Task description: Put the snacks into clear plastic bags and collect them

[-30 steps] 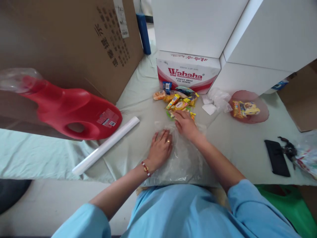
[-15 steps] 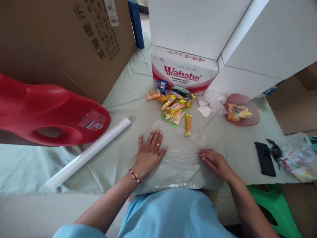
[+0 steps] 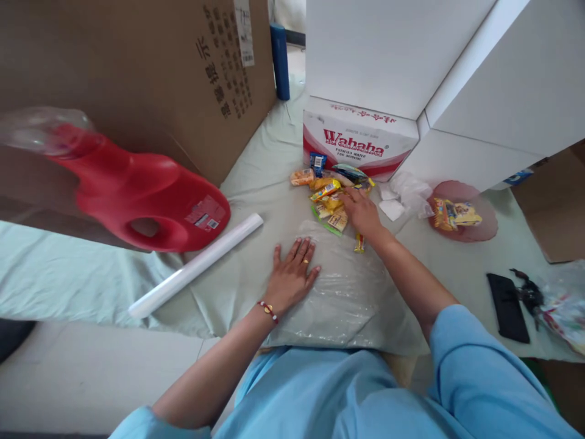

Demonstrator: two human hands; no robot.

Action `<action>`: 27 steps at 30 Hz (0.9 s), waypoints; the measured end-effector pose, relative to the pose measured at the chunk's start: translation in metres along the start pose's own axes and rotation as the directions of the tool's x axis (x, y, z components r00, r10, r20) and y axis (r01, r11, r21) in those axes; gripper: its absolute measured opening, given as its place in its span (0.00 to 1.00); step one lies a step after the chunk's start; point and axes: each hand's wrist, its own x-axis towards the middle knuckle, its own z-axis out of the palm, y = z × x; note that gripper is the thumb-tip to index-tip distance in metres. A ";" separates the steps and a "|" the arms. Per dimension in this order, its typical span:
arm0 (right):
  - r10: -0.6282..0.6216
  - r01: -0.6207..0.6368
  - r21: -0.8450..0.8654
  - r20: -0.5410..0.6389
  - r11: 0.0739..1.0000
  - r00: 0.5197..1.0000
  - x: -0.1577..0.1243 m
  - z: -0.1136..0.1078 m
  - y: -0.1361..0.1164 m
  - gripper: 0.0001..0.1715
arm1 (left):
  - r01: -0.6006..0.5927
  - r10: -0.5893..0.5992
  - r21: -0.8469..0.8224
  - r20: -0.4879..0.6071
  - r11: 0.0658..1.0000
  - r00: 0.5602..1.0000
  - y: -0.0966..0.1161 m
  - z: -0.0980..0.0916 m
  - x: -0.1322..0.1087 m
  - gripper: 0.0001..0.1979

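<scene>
My left hand (image 3: 293, 273) lies flat with fingers spread on the left edge of a clear plastic film (image 3: 354, 299), which is spread over the cloth in front of me. My right hand (image 3: 362, 212) reaches over the pile of packaged snacks (image 3: 325, 189), its fingers stretched out onto the yellow packets. Whether it grips one of them I cannot see; none is lifted. A small yellow snack stick (image 3: 359, 245) shows partly from under my right wrist. A green-edged cracker packet (image 3: 337, 221) sits at the near side of the pile.
A roll of plastic film (image 3: 196, 265) lies left, beside a red jug (image 3: 159, 195). Behind the snacks stands a Wahaha carton (image 3: 359, 143). Rightward are crumpled plastic (image 3: 411, 192), a pink plate (image 3: 489, 219) with snacks, a black phone (image 3: 507, 308) and keys (image 3: 530, 296).
My right hand has left the film's right side and moved forward onto the snack pile, now covering part of the snack stick. My left hand stays flat on the film. The view has shifted slightly.
</scene>
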 end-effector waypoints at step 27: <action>-0.061 0.048 0.126 0.105 0.991 0.993 -0.159 -0.002 -0.083 0.35 | 0.019 -0.020 -0.039 -0.047 0.999 0.999 0.002 0.004 0.002 0.29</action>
